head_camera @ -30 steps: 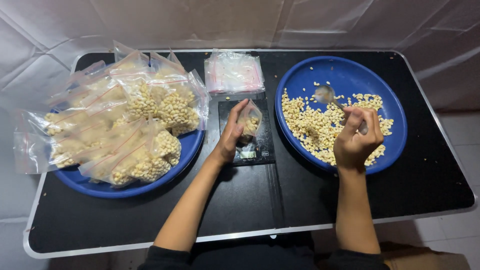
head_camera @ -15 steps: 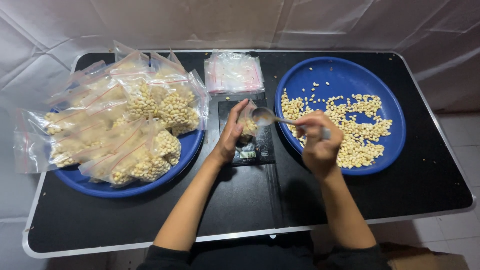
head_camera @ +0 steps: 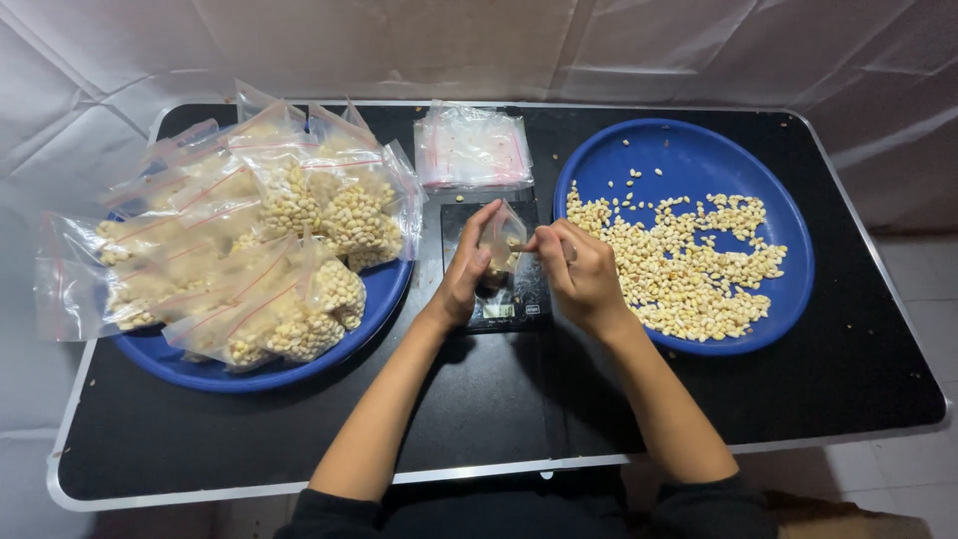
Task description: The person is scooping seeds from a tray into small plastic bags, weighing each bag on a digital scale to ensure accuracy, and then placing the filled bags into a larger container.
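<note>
My left hand (head_camera: 465,269) holds a small clear plastic bag (head_camera: 502,237) upright on a black kitchen scale (head_camera: 496,299) in the middle of the table. The bag holds some pale kernels. My right hand (head_camera: 579,269) is at the bag's mouth and grips a metal spoon (head_camera: 567,251), which my fingers mostly hide. The blue plate (head_camera: 689,150) with loose pale kernels (head_camera: 689,269) lies just right of my right hand.
A second blue plate (head_camera: 200,364) at the left is heaped with several filled clear bags (head_camera: 259,240). A stack of empty clear bags (head_camera: 471,148) lies behind the scale. The black table (head_camera: 798,399) has a pale edge, and white cloth surrounds it.
My right hand has come from the kernel plate over to the bag with the spoon. My left hand has stayed on the bag.
</note>
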